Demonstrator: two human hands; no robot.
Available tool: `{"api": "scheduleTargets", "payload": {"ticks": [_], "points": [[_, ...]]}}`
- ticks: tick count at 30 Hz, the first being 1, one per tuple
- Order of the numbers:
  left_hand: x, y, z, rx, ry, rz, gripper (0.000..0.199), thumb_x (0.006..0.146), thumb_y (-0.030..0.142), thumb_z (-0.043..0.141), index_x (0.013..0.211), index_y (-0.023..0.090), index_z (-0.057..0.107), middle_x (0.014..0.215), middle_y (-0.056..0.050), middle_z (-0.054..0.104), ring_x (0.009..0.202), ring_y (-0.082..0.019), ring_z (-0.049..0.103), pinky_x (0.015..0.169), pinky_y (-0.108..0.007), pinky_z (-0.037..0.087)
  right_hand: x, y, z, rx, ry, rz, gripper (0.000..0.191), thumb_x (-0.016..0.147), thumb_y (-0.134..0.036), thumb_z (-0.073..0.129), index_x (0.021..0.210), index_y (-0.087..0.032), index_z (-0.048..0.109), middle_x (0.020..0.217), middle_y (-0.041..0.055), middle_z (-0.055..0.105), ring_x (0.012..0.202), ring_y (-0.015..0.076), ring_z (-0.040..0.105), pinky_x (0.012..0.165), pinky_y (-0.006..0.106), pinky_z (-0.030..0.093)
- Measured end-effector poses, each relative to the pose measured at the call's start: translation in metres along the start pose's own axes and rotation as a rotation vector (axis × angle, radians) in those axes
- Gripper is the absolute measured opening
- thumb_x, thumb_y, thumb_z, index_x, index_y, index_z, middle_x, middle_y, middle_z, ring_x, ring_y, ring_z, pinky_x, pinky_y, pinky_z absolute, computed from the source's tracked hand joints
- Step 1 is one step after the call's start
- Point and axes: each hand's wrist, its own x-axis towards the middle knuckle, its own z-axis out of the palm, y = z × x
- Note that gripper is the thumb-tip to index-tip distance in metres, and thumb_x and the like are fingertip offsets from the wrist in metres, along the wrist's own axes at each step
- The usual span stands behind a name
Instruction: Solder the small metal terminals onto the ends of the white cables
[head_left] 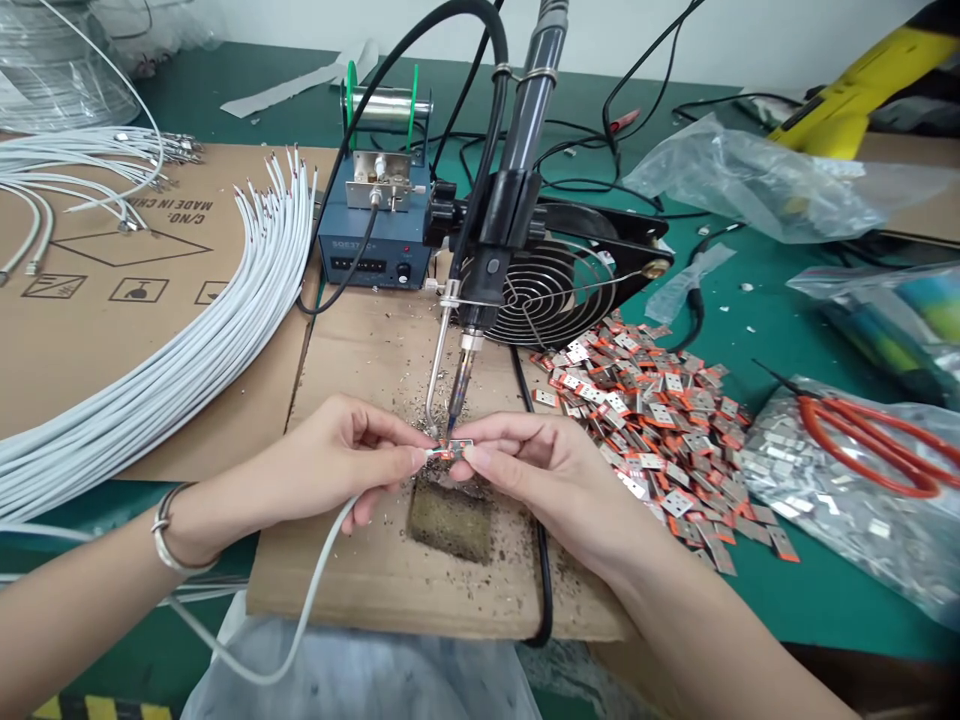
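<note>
My left hand pinches the end of a white cable, which loops down below the wrist. Between thumb and fingers of my right hand is a small metal connector with orange on it. Cable end and connector meet right under the tip of a soldering iron held in a stand. A thin bent metal tube ends just left of the iron's tip. Beneath the hands lies a brown sponge block on cardboard strewn with dark bits.
Many orange-and-metal connectors are heaped at right, beside a bag of metal pieces with red-handled scissors. A black fan and blue solder feeder stand behind. White cables lie bundled at left.
</note>
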Motion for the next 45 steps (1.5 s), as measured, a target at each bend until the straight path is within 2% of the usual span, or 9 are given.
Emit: {"api": "scheduleTargets", "payload": {"ticks": [7,11,14,18,27,36,40,45], "points": [[0.0032,-0.0040,-0.0012,0.055,-0.002,0.006,0.021,0.081,0.025,0.054,0.091,0.011,0.066,0.045,0.004,0.047,0.033,-0.004,0.043,0.031,-0.010,0.034,0.0016,-0.0028,0.0039,-0.057,0.065,0.034,0.010,0.071,-0.017,0.068,0.081,-0.015,0.067,0.069,0.0024,0.069,0.063,0.0055,0.064,0.060,0.009,0.048],[0.0031,-0.0059,-0.0018,0.088,-0.001,0.006,0.022,0.082,0.027,0.054,0.093,0.011,0.065,0.047,0.004,0.048,0.034,-0.004,0.044,0.032,-0.011,0.035,0.0007,-0.0030,0.0047,-0.115,0.076,-0.002,0.011,0.070,-0.015,0.067,0.081,-0.016,0.066,0.068,0.0018,0.069,0.063,0.0070,0.064,0.060,0.011,0.048],[0.0035,-0.0068,-0.0017,0.094,0.017,-0.008,0.023,0.081,0.027,0.055,0.094,0.010,0.063,0.047,0.005,0.047,0.034,-0.004,0.044,0.032,-0.011,0.035,0.0005,-0.0033,0.0044,-0.138,0.073,-0.019,0.012,0.070,-0.013,0.066,0.081,-0.016,0.066,0.068,0.0014,0.068,0.063,0.0070,0.063,0.061,0.012,0.048],[0.0030,-0.0060,-0.0001,0.063,0.069,-0.018,0.017,0.079,0.026,0.057,0.086,0.011,0.057,0.052,0.005,0.047,0.033,-0.005,0.045,0.031,-0.013,0.035,0.0007,-0.0035,0.0037,-0.152,0.076,-0.023,0.012,0.070,-0.012,0.066,0.081,-0.016,0.066,0.067,0.0011,0.068,0.063,0.0061,0.063,0.060,0.010,0.048],[0.0006,-0.0052,0.0031,0.074,0.072,0.037,0.020,0.080,0.029,0.057,0.081,0.010,0.055,0.050,0.006,0.045,0.033,-0.003,0.043,0.032,-0.011,0.030,-0.0013,-0.0015,0.0017,-0.100,0.055,0.012,0.011,0.073,-0.020,0.067,0.083,-0.015,0.066,0.070,0.0035,0.069,0.065,0.0083,0.065,0.062,0.013,0.050],[-0.0012,-0.0049,0.0044,0.047,0.072,0.067,0.018,0.081,0.027,0.056,0.081,0.010,0.055,0.048,0.007,0.043,0.034,-0.002,0.041,0.034,-0.012,0.029,-0.0016,-0.0026,0.0015,-0.037,0.026,0.021,0.009,0.073,-0.017,0.068,0.082,-0.015,0.067,0.069,0.0025,0.069,0.064,0.0062,0.065,0.060,0.010,0.049],[-0.0016,-0.0041,0.0055,0.044,0.088,0.047,0.017,0.081,0.026,0.055,0.081,0.009,0.055,0.048,0.007,0.044,0.033,-0.002,0.041,0.033,-0.012,0.029,-0.0019,-0.0032,0.0030,-0.048,0.038,0.031,0.010,0.072,-0.017,0.069,0.082,-0.014,0.068,0.069,0.0034,0.069,0.065,0.0080,0.065,0.061,0.012,0.050],[-0.0013,-0.0036,0.0060,0.026,0.102,0.025,0.018,0.080,0.027,0.057,0.078,0.009,0.053,0.047,0.007,0.044,0.032,-0.003,0.042,0.032,-0.011,0.030,-0.0030,-0.0041,0.0030,-0.059,0.052,0.044,0.011,0.073,-0.017,0.068,0.083,-0.014,0.067,0.069,0.0035,0.069,0.065,0.0060,0.065,0.061,0.009,0.048]]}}
